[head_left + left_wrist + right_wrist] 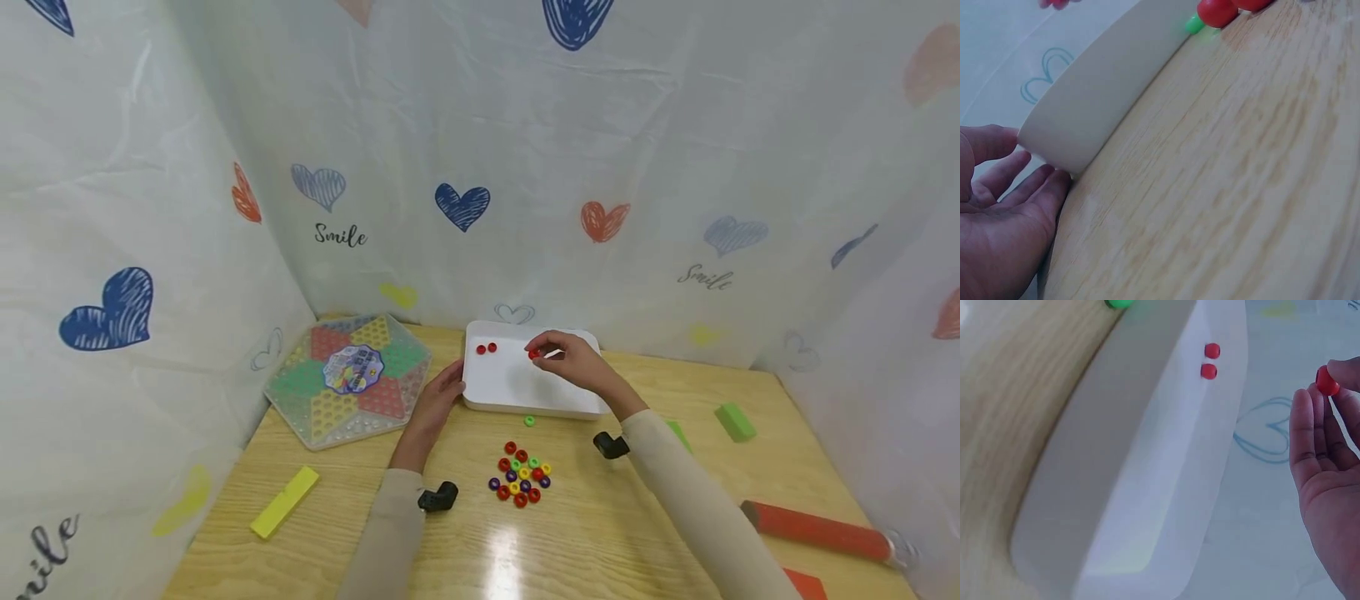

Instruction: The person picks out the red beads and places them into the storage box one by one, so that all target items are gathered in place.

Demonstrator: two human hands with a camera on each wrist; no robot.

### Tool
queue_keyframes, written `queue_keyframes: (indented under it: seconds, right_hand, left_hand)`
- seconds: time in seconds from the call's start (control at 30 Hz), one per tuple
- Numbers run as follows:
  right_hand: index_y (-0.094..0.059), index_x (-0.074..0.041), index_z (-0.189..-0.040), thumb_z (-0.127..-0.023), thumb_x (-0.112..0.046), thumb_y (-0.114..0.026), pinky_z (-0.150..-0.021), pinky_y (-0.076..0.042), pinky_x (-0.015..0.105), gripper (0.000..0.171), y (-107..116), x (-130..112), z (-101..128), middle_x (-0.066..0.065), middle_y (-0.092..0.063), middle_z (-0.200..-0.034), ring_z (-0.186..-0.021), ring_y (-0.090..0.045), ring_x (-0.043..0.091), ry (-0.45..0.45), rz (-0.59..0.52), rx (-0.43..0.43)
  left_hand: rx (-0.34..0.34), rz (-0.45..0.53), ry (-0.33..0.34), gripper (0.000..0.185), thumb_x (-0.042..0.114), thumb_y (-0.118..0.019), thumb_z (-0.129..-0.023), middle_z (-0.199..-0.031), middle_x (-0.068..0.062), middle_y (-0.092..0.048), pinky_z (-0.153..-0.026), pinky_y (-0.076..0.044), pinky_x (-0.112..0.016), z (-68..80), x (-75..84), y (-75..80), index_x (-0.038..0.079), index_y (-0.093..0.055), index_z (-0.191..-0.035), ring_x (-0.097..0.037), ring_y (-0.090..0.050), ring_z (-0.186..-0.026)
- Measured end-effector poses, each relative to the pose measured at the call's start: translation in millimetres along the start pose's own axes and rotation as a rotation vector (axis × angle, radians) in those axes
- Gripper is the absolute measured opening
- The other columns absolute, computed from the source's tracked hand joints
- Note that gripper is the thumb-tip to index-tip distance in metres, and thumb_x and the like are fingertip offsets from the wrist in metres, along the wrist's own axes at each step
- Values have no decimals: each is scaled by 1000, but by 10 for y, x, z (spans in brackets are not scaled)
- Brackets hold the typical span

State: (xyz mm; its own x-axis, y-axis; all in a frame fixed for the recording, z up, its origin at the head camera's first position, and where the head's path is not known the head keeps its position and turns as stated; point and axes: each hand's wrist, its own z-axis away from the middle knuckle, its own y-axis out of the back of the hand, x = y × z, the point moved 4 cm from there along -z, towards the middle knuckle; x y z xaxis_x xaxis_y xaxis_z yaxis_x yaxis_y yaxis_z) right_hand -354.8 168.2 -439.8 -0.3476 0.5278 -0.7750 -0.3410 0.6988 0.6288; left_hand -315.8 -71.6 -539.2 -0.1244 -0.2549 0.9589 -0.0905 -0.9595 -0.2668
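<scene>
A white tray [525, 392] lies near the back of the table, and two red beads [486, 348] sit on its left part. My left hand [437, 400] holds the tray at its left front corner, thumb at the rim and fingers along the side, as the left wrist view shows. Above the tray's right half, my right hand [573, 362] pinches a red bead [1327, 381] between thumb and fingertips. In front of the tray lies a loose group of beads [522, 473] in red, green, yellow and dark purple. One green bead [529, 421] lies apart, close to the tray's front wall.
On the left lie a star-patterned game board [347, 379] and a yellow block [285, 502]. Toward the right are a green block [736, 422], another green piece partly behind the sleeve, a red tube [817, 531] and a red piece [806, 585]. A heart-printed curtain [525, 167] encloses the table.
</scene>
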Motion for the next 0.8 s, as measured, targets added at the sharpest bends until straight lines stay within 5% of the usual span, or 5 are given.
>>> queue_keyframes:
  seconds: [0.23, 0.8]
  right_hand:
    - [-66, -9, -113, -93, -18, -65, -89, -53, 41, 22, 108, 119, -301, 10, -65, -113, -103, -60, 24, -30, 1, -58]
    - [-70, -2, -110, -88, -8, -69, -81, -51, 31, 24, -2, 379, -780, 6, -64, -105, -96, -54, 23, -107, 69, -121]
  left_hand:
    - [-6, 13, -13, 49, 3, -48, -99, -151, -15, -38, -115, -30, -45, -3, -6, 7, 5, -39, -147, -27, -34, -141]
    - [-28, -10, -38, 50, 2, -45, -98, -152, -21, -33, -114, -30, -49, 89, 43, -31, -1, -35, -147, -33, -30, -142]
